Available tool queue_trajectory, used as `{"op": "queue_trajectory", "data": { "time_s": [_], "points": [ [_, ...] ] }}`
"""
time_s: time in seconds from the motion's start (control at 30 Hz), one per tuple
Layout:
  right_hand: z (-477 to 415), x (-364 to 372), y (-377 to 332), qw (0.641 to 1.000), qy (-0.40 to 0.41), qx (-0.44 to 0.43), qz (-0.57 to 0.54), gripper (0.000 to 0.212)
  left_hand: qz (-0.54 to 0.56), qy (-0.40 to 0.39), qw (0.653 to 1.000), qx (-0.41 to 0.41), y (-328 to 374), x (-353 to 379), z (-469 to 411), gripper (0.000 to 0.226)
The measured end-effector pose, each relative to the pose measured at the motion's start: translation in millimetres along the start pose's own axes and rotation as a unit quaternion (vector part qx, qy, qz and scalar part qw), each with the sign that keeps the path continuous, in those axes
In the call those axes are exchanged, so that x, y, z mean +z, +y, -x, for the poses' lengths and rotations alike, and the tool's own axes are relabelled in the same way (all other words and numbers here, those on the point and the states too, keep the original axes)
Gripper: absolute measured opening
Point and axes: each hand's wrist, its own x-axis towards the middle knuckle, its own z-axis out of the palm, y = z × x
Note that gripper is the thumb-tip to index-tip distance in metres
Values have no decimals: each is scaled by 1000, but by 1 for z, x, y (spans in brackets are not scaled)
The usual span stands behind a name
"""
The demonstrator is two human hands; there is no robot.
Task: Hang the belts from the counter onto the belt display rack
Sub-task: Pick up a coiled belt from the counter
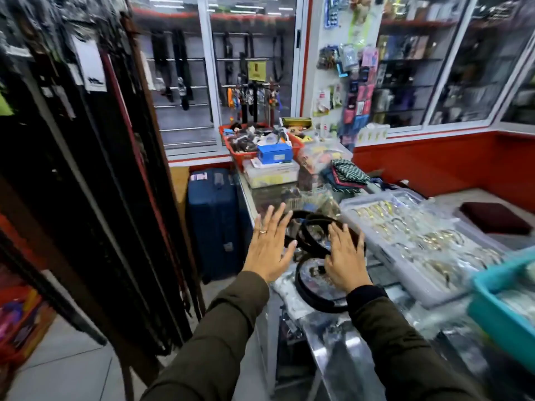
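Several dark belts (311,240) lie coiled in loose loops on the glass counter (333,340). My left hand (267,250) hovers flat with its fingers spread at the counter's left edge, just left of the belts, holding nothing. My right hand (344,261) rests palm down on the belt pile with its fingers spread over the straps; no grip on a strap shows. The belt display rack (95,175) stands at the left, thick with long black and brown belts hanging down to the floor.
A clear tray of bracelets (417,241) sits right of the belts, a teal bin (503,308) at the right edge. Boxes, a red basket (240,151) and folded cloth crowd the counter's far end. A blue suitcase (214,221) stands on the floor between rack and counter.
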Motion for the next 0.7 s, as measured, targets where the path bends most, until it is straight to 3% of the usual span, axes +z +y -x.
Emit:
{"op": "queue_trajectory", "data": {
  "time_s": [0.13,0.27,0.43,0.53,0.7],
  "points": [
    [-2,10,22,990,-138,-5,31,71,-51,-163,982,83,12,22,-15,78],
    [-6,19,30,990,-137,-24,31,71,-125,-254,951,121,24,38,-33,87],
    [-15,18,34,993,-117,-28,-17,42,-202,-238,942,120,35,52,-42,72],
    [-17,13,34,992,-127,-12,-25,43,-218,-196,949,113,40,58,-45,54],
    [-20,4,38,993,-114,-21,20,33,-201,-156,959,122,41,58,-45,42]
  ]
}}
